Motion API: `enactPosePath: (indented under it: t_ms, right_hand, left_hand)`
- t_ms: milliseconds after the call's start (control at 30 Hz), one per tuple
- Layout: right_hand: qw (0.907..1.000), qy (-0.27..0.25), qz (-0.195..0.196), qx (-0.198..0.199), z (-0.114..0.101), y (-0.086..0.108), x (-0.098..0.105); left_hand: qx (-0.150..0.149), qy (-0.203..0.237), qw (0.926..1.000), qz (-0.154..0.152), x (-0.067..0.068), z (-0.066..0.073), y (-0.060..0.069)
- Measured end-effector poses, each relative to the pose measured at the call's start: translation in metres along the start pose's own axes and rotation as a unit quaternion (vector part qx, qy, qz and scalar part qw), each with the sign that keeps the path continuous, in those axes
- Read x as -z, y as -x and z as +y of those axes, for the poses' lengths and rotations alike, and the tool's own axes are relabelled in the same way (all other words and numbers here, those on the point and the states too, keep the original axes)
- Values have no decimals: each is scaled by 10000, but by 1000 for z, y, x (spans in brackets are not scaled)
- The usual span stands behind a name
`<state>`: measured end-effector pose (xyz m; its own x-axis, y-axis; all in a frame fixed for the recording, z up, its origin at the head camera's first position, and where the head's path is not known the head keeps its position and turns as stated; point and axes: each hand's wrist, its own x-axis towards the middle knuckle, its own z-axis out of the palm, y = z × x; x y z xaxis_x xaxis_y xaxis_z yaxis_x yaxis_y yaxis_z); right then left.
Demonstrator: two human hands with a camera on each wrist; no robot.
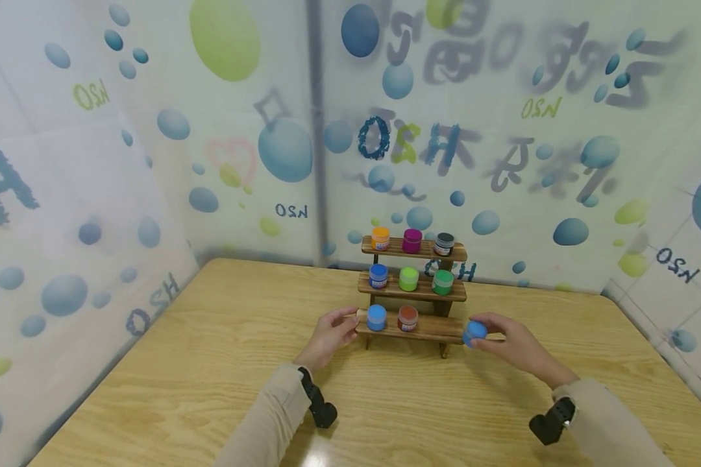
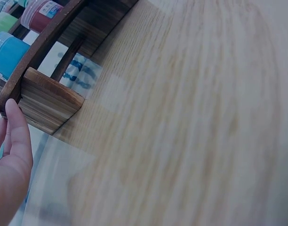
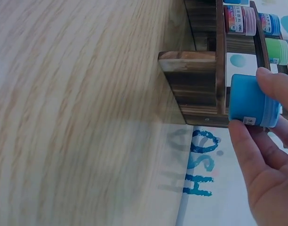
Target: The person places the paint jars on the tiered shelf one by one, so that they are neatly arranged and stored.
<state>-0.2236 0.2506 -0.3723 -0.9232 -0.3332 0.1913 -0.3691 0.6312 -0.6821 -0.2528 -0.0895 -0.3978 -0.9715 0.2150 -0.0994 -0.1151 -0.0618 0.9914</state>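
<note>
My right hand (image 1: 513,342) pinches a blue paint jar (image 1: 475,333) between thumb and fingers at the right end of the lowest shelf. In the right wrist view this jar (image 3: 250,100) is tilted on its side relative to the camera, next to the shelf's end. With thumb and fingertips, my left hand (image 1: 330,337) grips the left end of the three-tier wooden display rack (image 1: 435,329). On that lowest shelf stand a light blue jar (image 1: 376,318) and a brown jar (image 1: 407,319), both left of the held one.
The middle shelf carries a dark blue jar (image 1: 378,276), a lime jar (image 1: 408,279) and a green jar (image 1: 442,283). Orange (image 1: 380,239), purple (image 1: 411,241) and black (image 1: 444,244) jars line the top. A printed curtain (image 1: 239,233) closes off the wooden table's (image 1: 257,305) back and sides.
</note>
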Motion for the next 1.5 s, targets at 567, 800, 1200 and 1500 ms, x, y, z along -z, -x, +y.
enactPosePath:
  t_ms: [567, 800, 1200, 1500]
  right_hand:
    - [9992, -11, -186, 361, -14, -20, -13]
    - [9989, -38, -281, 383, -21, -26, -16]
    - [9989, -46, -310, 359, -26, -33, -22]
    - [9993, 11, -245, 286, -21, -36, -26]
  left_hand:
    - [-63, 75, 10000, 15, 7, -21, -17]
    - [-92, 30, 9999, 79, 6, -23, -18]
    - [-86, -46, 9999, -51, 4, -10, -8]
    - [-106, -102, 9999, -61, 0, 1, 2]
